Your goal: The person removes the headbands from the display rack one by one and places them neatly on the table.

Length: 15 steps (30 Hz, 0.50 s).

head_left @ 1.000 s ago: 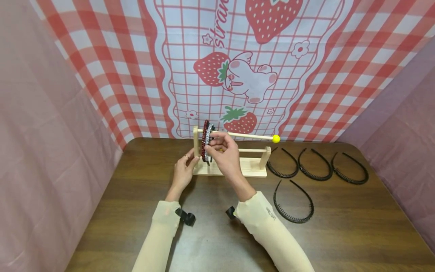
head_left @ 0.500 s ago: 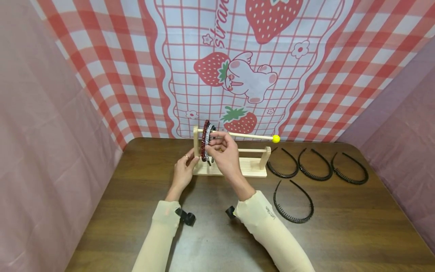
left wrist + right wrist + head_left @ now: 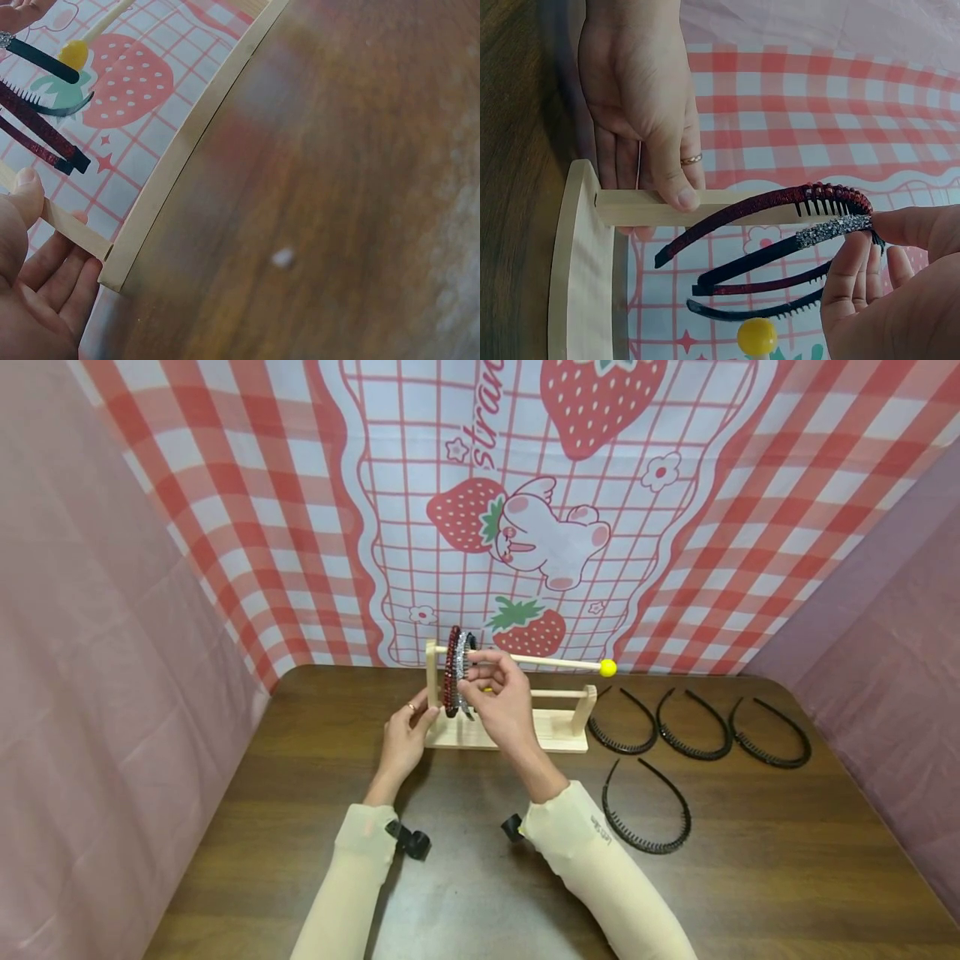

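A wooden stand [image 3: 551,742] with an upper rod [image 3: 555,662] tipped by a yellow ball [image 3: 608,668] stands near the table's back edge. Round the rod's left end hang a red beaded headband [image 3: 452,672] and, right beside it, a silver one [image 3: 462,662]; a black band shows behind. My right hand [image 3: 504,700] pinches the silver headband [image 3: 832,229] between thumb and fingers. With thumb and fingers, my left hand [image 3: 405,739] grips the stand's left upright [image 3: 727,206], low near the base; the same hold shows in the left wrist view [image 3: 71,229].
Three black toothed headbands lie in a row right of the stand, one of them here [image 3: 696,750], and a fourth [image 3: 649,845] lies in front of them. A checked strawberry cloth [image 3: 300,527] hangs behind the table [image 3: 465,893].
The silver headband and my right hand have shifted slightly to the right, widening its offset from the red one. My left hand keeps its hold on the upright.
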Motion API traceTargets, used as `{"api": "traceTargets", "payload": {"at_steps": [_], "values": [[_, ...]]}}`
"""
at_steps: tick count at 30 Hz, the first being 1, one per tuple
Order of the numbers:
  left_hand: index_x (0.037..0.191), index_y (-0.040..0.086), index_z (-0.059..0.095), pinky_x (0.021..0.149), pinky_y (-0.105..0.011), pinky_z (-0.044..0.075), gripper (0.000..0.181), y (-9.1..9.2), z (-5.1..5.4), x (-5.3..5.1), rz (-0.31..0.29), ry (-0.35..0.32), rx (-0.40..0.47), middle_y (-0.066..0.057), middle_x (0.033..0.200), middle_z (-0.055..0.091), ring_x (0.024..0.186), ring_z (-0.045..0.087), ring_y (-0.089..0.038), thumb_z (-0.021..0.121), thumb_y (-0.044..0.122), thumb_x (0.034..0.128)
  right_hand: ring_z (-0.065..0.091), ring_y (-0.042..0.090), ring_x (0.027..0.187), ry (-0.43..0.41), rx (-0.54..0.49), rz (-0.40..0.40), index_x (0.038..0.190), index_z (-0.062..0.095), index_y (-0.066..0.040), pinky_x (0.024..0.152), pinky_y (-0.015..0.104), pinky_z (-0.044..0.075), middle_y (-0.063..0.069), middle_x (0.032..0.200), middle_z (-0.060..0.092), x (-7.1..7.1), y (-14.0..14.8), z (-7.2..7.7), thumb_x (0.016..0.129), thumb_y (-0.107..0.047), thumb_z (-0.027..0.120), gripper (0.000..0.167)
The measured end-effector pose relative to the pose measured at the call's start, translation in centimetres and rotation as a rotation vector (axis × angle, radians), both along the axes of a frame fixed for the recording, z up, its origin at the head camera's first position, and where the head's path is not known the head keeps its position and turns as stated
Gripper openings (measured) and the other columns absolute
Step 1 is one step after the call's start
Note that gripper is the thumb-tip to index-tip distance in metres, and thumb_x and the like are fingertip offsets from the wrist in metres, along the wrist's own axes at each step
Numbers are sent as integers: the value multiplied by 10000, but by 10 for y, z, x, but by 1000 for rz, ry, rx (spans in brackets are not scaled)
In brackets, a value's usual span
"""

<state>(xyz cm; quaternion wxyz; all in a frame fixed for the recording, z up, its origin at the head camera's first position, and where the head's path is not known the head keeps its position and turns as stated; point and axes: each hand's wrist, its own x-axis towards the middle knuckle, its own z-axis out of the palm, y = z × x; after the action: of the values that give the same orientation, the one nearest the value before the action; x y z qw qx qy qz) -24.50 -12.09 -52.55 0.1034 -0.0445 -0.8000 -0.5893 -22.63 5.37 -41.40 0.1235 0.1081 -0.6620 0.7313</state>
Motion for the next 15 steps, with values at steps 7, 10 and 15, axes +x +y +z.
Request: {"api": "traceTargets", "payload": {"at_steps": [7, 10, 15], "values": [[1547, 60, 649, 1131, -511, 569, 464, 1, 1, 1, 7, -9, 29, -188, 1392, 752, 1286, 733, -367, 700, 214, 1113, 669, 79, 854, 37, -42, 5, 1236, 654, 119, 711, 175, 609, 29, 971, 697, -1, 4, 0, 892, 199, 738, 363], [1546, 54, 648, 1118, -521, 577, 462, 0, 0, 1, -3, 11, 34, -192, 1383, 755, 1273, 739, -377, 700, 212, 1115, 667, 85, 869, 49, -53, 1, 1219, 648, 127, 738, 174, 611, 5, 964, 689, -1, 8, 2, 890, 200, 742, 350], [1513, 91, 691, 1033, -416, 631, 482, -5, -18, -8, -19, 96, 54, -155, 1318, 794, 1185, 782, -312, 719, 347, 1106, 670, 102, 886, 59, -67, 0, 1209, 643, 123, 774, 180, 615, 31, 979, 695, -1, 12, 3, 894, 201, 745, 340]]}}
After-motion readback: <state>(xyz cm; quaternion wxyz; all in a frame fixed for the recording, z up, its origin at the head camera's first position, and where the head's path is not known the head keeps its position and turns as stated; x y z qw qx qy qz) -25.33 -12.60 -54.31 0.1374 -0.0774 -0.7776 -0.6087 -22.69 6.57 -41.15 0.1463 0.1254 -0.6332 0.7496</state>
